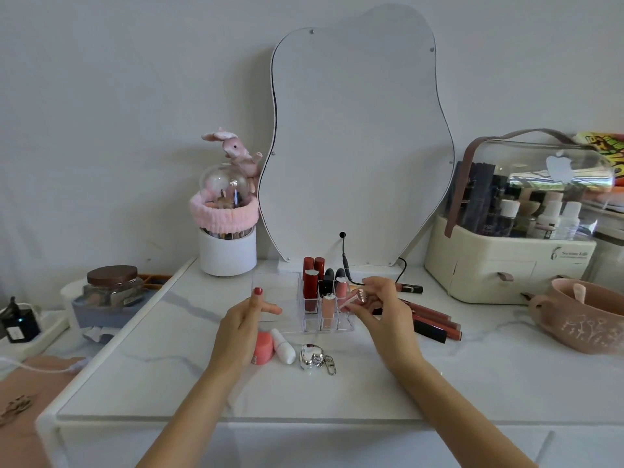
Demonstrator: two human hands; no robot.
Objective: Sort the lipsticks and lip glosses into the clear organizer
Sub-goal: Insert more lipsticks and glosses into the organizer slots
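- White marble-look tabletop point(371, 383): smooth, glossy.
- Clear plastic grid organizer point(312, 324): transparent, shiny.
- Silver heart-shaped keyring charm point(312, 356): mirror-bright metal.
- Pink fluffy cloth headband point(223, 216): soft, matt.
- Brown jar lid point(112, 275): wood-look, matt.

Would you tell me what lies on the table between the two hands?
In the head view, the clear organizer sits between the left hand and right hand.

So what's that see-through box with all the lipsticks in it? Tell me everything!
The clear organizer looks like glassy plastic, split into small square slots. It sits flat on the white marble-look table, in front of the mirror. Dark red tubes, black ones and peachy pink glosses stand upright in its right part; the left part looks empty. The right hand holds a pink gloss just above it.
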